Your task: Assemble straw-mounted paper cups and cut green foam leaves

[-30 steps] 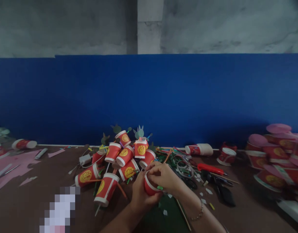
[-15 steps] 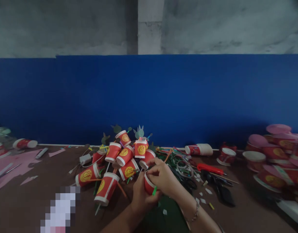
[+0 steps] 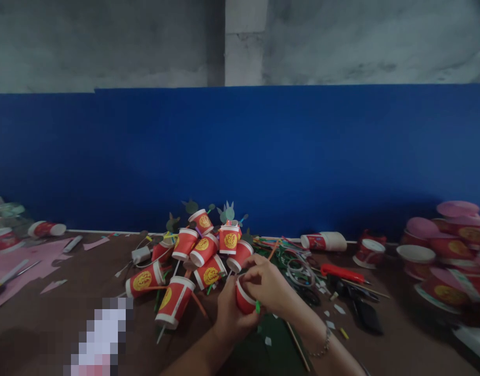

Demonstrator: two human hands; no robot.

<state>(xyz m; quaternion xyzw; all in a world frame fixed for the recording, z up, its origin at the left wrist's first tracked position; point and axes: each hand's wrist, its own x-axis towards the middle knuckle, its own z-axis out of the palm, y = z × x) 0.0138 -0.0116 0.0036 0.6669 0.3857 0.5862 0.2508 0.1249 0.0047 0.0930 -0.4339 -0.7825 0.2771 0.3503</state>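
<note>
My left hand (image 3: 229, 313) is wrapped round a red paper cup (image 3: 244, 300) with a white rim, its mouth tilted up and away. A short green tip (image 3: 258, 306) sticks out low on the cup's side. My right hand (image 3: 263, 284) bends over the rim, its thumb and fingers pinched together at the cup's mouth. What they pinch, if anything, is hidden. Just beyond my hands lies a pile of similar red cups (image 3: 209, 272) with yellow round prints, several with sticks or coloured stems. Grey-green paper animal heads (image 3: 228, 211) stand up behind the pile.
A green mat (image 3: 259, 344) lies under my hands, with a thin wooden stick (image 3: 298, 345) on it. To the right are coloured stems and wires (image 3: 298, 271), a red tool (image 3: 344, 272), black scissors (image 3: 359, 305) and more cups (image 3: 416, 258). Pink paper (image 3: 36, 266) lies left.
The view has shifted slightly. My right fingers still work at the cup's mouth, and the cup has turned a little in my left hand. The wooden stick on the mat now shows more.
</note>
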